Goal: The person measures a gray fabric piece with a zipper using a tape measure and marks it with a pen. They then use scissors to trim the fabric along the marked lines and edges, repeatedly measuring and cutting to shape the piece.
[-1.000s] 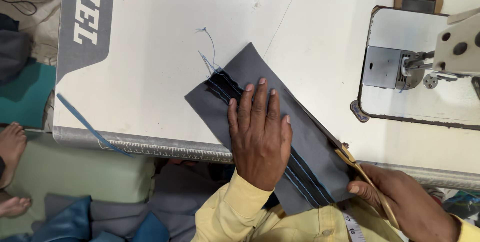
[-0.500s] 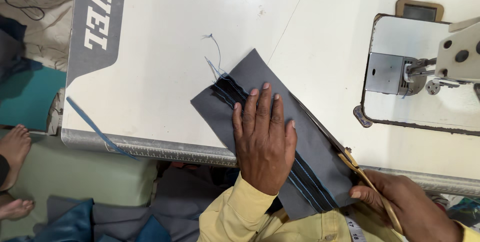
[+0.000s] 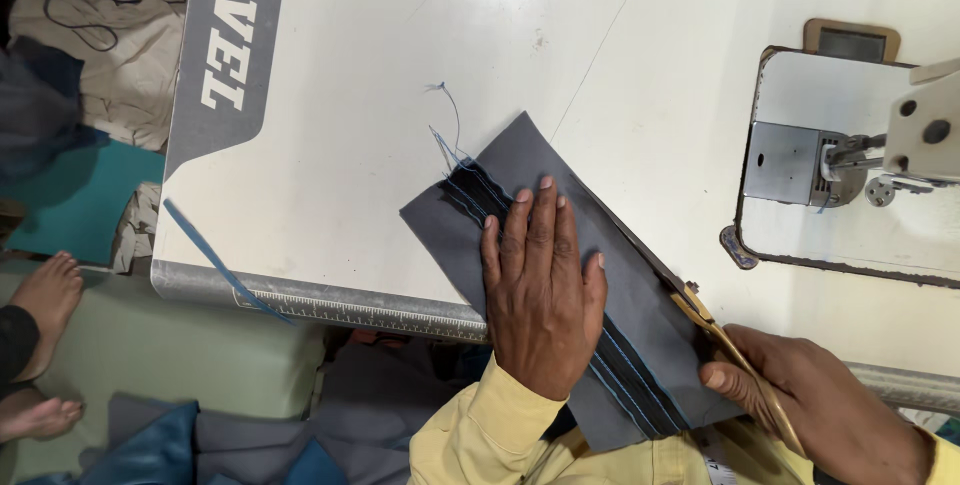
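Teal and grey scraps of cloth (image 3: pixel 70 200) sit off the left side of the white table (image 3: pixel 400 65), and somebody's bare foot (image 3: pixel 45 295) pokes in down there too. Moving right, the grey fabric piece (image 3: pixel 520 170) lies flat near the front edge, dark strip with blue stitching (image 3: pixel 470 190) already sewn along its length and loose thread tails at the far end. The left hand (image 3: pixel 540 295) is spread wide, palm down, pinning it. Right of that, the right hand (image 3: pixel 810 410) is wrapped around gold-handled scissors (image 3: pixel 715 330), blades at the fabric's right edge, low down near the hand. Looks to me like the trimming has barely begun, most of that edge uncut. Sewing machine (image 3: pixel 860 155) sits idle far right.
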